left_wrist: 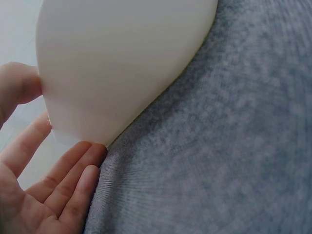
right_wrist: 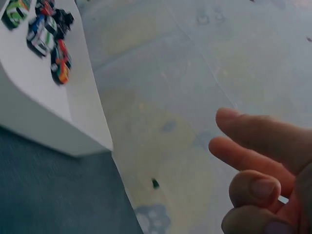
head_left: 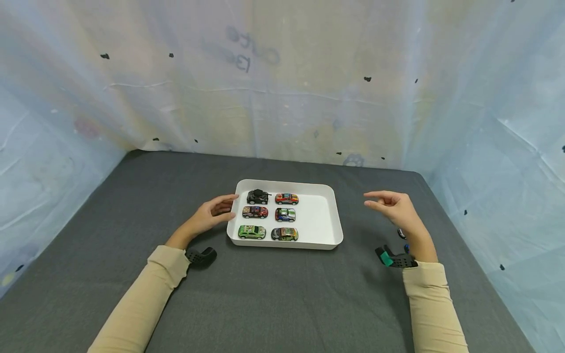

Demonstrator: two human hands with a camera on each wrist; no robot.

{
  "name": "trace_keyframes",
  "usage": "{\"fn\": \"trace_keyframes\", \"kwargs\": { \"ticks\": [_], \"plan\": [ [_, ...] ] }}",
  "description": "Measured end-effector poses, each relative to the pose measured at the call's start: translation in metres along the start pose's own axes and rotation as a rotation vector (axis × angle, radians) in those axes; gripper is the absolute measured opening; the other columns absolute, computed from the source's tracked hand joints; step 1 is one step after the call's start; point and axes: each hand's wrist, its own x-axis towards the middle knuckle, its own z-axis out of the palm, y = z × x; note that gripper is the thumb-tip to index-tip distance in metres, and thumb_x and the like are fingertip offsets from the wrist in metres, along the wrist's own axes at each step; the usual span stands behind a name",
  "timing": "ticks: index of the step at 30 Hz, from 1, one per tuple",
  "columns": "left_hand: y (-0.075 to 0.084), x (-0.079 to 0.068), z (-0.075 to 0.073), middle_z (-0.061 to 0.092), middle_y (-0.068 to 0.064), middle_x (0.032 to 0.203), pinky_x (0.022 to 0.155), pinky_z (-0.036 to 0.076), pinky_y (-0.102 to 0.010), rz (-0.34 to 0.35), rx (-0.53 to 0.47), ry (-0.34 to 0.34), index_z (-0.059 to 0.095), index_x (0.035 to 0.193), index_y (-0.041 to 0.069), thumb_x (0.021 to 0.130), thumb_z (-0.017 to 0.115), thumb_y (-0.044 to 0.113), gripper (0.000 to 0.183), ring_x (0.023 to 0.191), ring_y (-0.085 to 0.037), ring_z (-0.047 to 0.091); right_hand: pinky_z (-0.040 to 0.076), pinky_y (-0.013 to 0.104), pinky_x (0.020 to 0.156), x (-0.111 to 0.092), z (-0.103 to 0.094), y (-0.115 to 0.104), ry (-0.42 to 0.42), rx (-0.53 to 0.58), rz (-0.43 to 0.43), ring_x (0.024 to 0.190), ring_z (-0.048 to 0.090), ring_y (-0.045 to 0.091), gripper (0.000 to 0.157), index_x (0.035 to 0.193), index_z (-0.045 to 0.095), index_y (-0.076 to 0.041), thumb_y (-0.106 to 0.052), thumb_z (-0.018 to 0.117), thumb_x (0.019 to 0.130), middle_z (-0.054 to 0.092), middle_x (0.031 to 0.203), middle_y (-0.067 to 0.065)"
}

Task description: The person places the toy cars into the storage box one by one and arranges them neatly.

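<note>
A white tray (head_left: 315, 215) lies on the grey cloth and holds several toy cars in two columns. The left column has a black toy car with a turret-like top (head_left: 258, 196), a dark red car (head_left: 255, 212) and a green car (head_left: 251, 232). Beside them stand an orange-red car (head_left: 287, 198), a white, green and blue car (head_left: 285, 214) and a dark patterned car (head_left: 284, 234). My left hand (head_left: 213, 212) touches the tray's left end with fairly straight fingers and thumb. To the right of the tray, my right hand (head_left: 396, 208) hovers with nothing between thumb and forefinger.
Partly hidden by the right forearm, a small dark-and-white object (head_left: 401, 234) and a blue one (head_left: 406, 248) lie on the cloth. Pale printed sheets (head_left: 265, 117) hang behind the table and at both sides. Each wrist wears a black camera mount.
</note>
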Motion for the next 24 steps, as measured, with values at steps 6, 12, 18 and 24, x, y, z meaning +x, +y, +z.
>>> {"fn": "trace_keyframes", "kwargs": {
  "ticks": [6,12,18,24],
  "plan": [
    [-0.001,0.0,0.0,0.042,-0.02,0.15,0.112,0.038,-0.058,-0.001,0.0,-0.002,0.04,0.147,0.012,0.094,0.063,0.02,0.059,0.134,-0.041,0.045,0.032,0.034,0.044,-0.013,-0.021,0.014,-0.003,0.009,0.01,0.048,0.031,0.009,0.017,0.108,0.069,-0.028,-0.022,0.064,0.094,0.038,0.054,-0.016],
    [-0.001,0.001,0.0,0.042,-0.02,0.149,0.112,0.037,-0.058,0.002,-0.007,0.0,0.04,0.147,0.012,0.094,0.063,0.02,0.059,0.134,-0.041,0.045,0.035,0.032,0.045,-0.025,-0.036,0.023,-0.006,0.036,0.05,0.054,0.039,0.007,0.019,0.111,0.068,-0.029,-0.021,0.063,0.095,0.051,0.064,-0.019],
    [0.0,0.0,0.0,0.042,-0.02,0.15,0.112,0.037,-0.058,0.005,-0.007,0.0,0.04,0.147,0.012,0.094,0.063,0.02,0.058,0.134,-0.041,0.045,0.037,0.03,0.047,-0.029,-0.045,0.031,0.0,0.041,0.062,0.054,0.04,0.009,0.021,0.106,0.069,-0.034,-0.018,0.063,0.094,0.05,0.062,-0.018],
    [0.001,0.0,0.0,0.041,-0.02,0.15,0.112,0.038,-0.058,0.004,-0.002,0.002,0.04,0.147,0.011,0.094,0.063,0.019,0.058,0.134,-0.041,0.045,0.035,0.032,0.045,-0.032,-0.051,0.037,-0.013,0.038,0.052,0.049,0.038,0.01,0.024,0.102,0.068,-0.039,-0.017,0.06,0.096,0.041,0.056,-0.016]
  ]
}}
